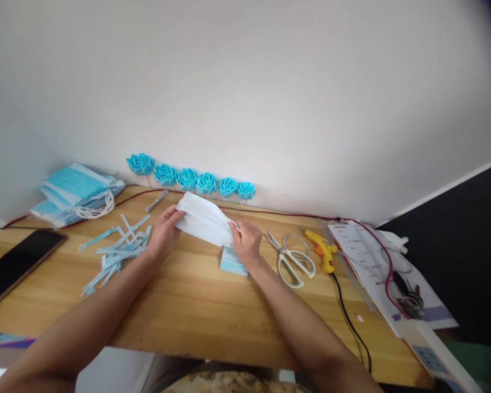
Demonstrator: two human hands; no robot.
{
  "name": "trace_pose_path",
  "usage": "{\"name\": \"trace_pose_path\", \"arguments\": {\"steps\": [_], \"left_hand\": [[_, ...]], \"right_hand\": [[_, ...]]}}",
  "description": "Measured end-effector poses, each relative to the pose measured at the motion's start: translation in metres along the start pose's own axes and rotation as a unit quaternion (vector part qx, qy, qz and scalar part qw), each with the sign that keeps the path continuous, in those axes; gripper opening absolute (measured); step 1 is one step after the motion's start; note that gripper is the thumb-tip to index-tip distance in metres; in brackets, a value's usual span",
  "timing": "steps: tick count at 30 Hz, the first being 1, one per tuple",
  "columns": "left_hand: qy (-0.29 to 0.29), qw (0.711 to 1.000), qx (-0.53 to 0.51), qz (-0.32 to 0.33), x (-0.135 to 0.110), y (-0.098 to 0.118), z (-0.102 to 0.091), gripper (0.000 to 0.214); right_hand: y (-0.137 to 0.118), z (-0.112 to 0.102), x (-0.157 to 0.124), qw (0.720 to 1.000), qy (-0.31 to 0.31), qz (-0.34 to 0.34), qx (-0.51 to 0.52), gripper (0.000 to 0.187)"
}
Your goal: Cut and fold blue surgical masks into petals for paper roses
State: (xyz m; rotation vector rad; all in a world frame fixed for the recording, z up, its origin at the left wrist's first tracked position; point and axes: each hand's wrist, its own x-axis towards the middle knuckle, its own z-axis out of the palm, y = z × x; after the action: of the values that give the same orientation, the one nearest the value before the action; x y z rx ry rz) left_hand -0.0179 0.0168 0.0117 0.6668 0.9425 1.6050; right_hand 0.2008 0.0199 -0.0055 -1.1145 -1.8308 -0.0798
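A white face mask [204, 219] is stretched between my two hands above the wooden table [196, 311]. My left hand [164, 232] pinches its left end, and my right hand [245, 243] grips its right end by the ear loop. Under my right hand lies a small folded blue mask piece [231, 263]. Both hands are closed on the mask.
Several blue strips [117, 248] lie left of my hands. A stack of blue masks [76, 194] sits far left, a dark phone [18, 262] nearer. Blue fabric roses [188, 179] line the wall. Scissors [292, 257], a yellow glue gun [321, 248], papers and cables lie right.
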Motion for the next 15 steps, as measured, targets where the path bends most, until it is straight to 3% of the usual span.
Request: {"name": "trace_pose_path", "arguments": {"steps": [3,7,11,15], "left_hand": [[-0.019,1.000,-0.005,0.023,0.003,0.001,-0.003,0.029],[-0.102,0.994,-0.025,0.035,0.004,0.001,-0.002,0.037],[-0.186,0.981,-0.054,0.010,-0.006,-0.001,0.005,0.043],[-0.196,0.978,-0.073,-0.019,-0.018,0.000,0.013,0.045]], "right_hand": [[-0.003,-0.004,0.008,0.998,0.008,0.054,0.022,0.044],[-0.007,-0.015,0.022,0.987,0.048,0.136,0.073,0.043],[-0.018,-0.023,0.029,0.977,0.070,0.153,0.130,0.042],[-0.032,-0.022,0.032,0.972,0.070,0.166,0.149,0.041]]}}
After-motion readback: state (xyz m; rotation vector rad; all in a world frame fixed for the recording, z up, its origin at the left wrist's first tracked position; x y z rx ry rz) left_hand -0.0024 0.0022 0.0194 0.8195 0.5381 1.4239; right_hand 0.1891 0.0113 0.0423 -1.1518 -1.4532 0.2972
